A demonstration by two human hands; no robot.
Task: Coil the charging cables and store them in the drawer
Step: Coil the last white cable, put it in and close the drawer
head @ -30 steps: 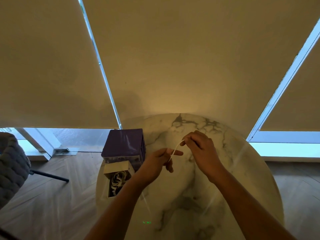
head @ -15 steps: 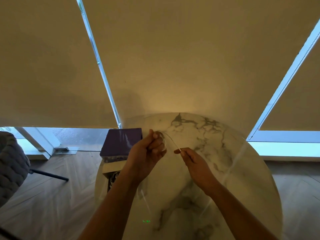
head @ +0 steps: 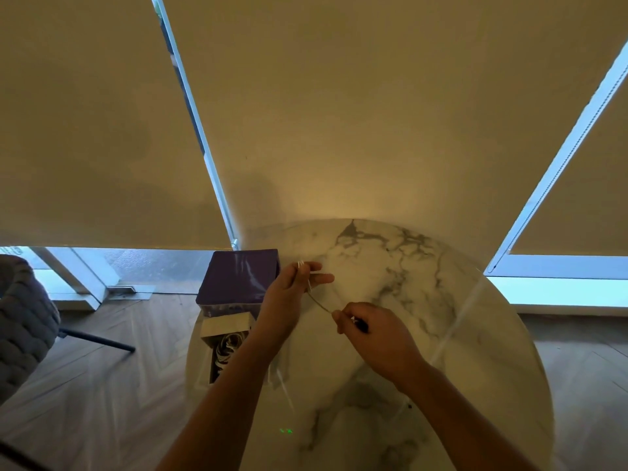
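Note:
A thin white charging cable runs taut between my two hands above the round marble table. My left hand holds loops of the cable around its extended fingers, with the wraps showing near the fingertips. My right hand pinches the free stretch of cable lower and to the right, fingers curled. A purple drawer box stands at the table's left edge, its white drawer pulled out toward me with coiled cables inside.
A grey woven chair stands on the wooden floor at the far left. Beige roller blinds hang behind the table, over windows that show below them.
My right hand dropped down and toward me, pulling the cable to a new angle. My left hand shifted slightly right with its fingers stretched out, the wraps still around them.

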